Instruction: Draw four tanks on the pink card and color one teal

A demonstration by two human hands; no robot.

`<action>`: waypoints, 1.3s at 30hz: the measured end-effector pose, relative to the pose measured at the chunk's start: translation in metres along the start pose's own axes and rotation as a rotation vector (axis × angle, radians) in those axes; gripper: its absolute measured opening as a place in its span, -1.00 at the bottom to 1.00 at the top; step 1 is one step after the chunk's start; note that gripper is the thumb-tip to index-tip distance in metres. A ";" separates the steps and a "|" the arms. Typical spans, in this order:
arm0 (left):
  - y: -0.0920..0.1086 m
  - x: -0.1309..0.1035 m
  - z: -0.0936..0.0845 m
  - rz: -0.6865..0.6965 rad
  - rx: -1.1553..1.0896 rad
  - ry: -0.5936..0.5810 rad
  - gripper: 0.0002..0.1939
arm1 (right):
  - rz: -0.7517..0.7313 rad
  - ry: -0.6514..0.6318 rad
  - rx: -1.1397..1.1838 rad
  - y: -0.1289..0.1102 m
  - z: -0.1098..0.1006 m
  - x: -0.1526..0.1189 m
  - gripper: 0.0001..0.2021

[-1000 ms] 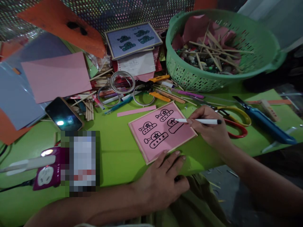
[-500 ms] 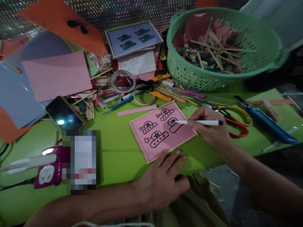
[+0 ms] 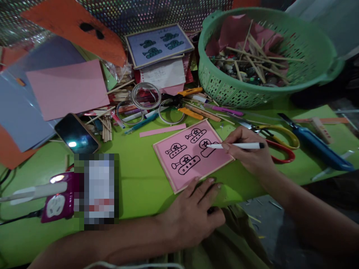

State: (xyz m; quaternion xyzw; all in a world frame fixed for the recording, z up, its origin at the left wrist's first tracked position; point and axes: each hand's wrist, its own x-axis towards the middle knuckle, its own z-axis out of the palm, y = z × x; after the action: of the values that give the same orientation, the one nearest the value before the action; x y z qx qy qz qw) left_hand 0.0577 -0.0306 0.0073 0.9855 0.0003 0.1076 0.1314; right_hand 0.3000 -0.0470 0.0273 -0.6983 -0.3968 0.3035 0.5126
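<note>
A pink card (image 3: pixel 168 175) with a pale stick border lies on the green table (image 3: pixel 137 194). It bears black outline drawings of tanks with stars on their turrets. My right hand (image 3: pixel 249 151) pinches a white marker (image 3: pixel 235 145) with a black end, its tip on the star of the right-hand tank. At the card's lower edge rests my left hand (image 3: pixel 196 209), fingers spread, fingertips touching the border and the table.
Behind the card are tape rolls (image 3: pixel 146 96), pens, sticks and a pink strip (image 3: pixel 162 130). A green basket (image 3: pixel 238 91) holds sticks and stones. Scissors (image 3: pixel 283 151) and a blue tool (image 3: pixel 322 145) lie right; a phone (image 3: pixel 77 132) and purple power strip (image 3: pixel 60 201) left.
The marker tip has shifted very slightly down and left within the star, which has more lines. My left hand stays where it was.
</note>
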 end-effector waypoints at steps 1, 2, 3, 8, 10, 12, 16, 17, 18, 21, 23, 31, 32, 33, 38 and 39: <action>0.000 0.000 0.000 0.001 -0.002 -0.001 -0.73 | 0.003 0.004 0.009 0.000 0.000 0.000 -0.83; 0.000 0.000 0.000 0.000 -0.003 -0.005 -0.72 | 0.006 0.000 0.019 -0.001 0.001 0.000 -0.83; 0.000 0.000 0.000 -0.001 -0.003 -0.008 -0.73 | 0.005 -0.009 0.030 0.000 0.001 0.000 -0.83; 0.001 0.000 -0.002 -0.009 0.013 -0.028 -0.76 | -0.007 -0.062 0.035 0.002 0.001 0.000 -0.83; 0.001 0.001 -0.002 -0.009 0.009 -0.036 -0.75 | -0.010 -0.067 0.025 0.004 0.001 0.000 -0.85; 0.000 0.001 -0.001 -0.008 0.003 -0.032 -0.74 | -0.019 -0.068 0.015 0.006 0.001 0.000 -0.85; 0.000 0.000 0.000 -0.003 0.004 -0.025 -0.74 | -0.043 -0.050 -0.006 0.006 0.002 0.001 -0.82; 0.000 0.000 0.000 -0.002 0.003 -0.029 -0.74 | -0.044 -0.038 -0.012 0.006 0.003 0.001 -0.83; 0.000 0.000 0.000 -0.003 0.000 -0.032 -0.74 | -0.047 -0.023 -0.019 0.004 0.003 0.001 -0.83; 0.000 0.000 -0.001 -0.004 -0.019 -0.030 -0.72 | -0.062 0.028 -0.052 0.001 0.003 0.001 -0.83; 0.000 -0.001 -0.001 -0.002 -0.027 -0.032 -0.71 | -0.076 0.054 -0.073 0.000 0.002 0.001 -0.81; -0.001 0.000 0.000 -0.004 -0.019 -0.035 -0.74 | -0.060 0.071 -0.098 0.008 -0.002 0.001 -0.83; -0.001 0.000 0.000 -0.004 -0.021 -0.027 -0.73 | -0.055 0.066 -0.094 0.009 -0.003 0.000 -0.82; -0.001 0.000 0.000 -0.004 -0.021 -0.020 -0.73 | -0.051 0.062 -0.085 0.010 -0.004 0.000 -0.82; -0.001 0.000 -0.001 -0.004 -0.004 -0.027 -0.72 | -0.042 0.040 -0.052 0.012 -0.005 0.000 -0.81; -0.001 0.000 -0.001 -0.002 -0.002 -0.034 -0.72 | -0.041 0.036 -0.052 0.013 -0.004 0.001 -0.81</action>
State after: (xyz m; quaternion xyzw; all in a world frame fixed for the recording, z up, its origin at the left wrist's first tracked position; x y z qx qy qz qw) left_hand 0.0572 -0.0295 0.0081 0.9870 -0.0012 0.0906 0.1327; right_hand 0.3071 -0.0506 0.0166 -0.7084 -0.4096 0.2701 0.5074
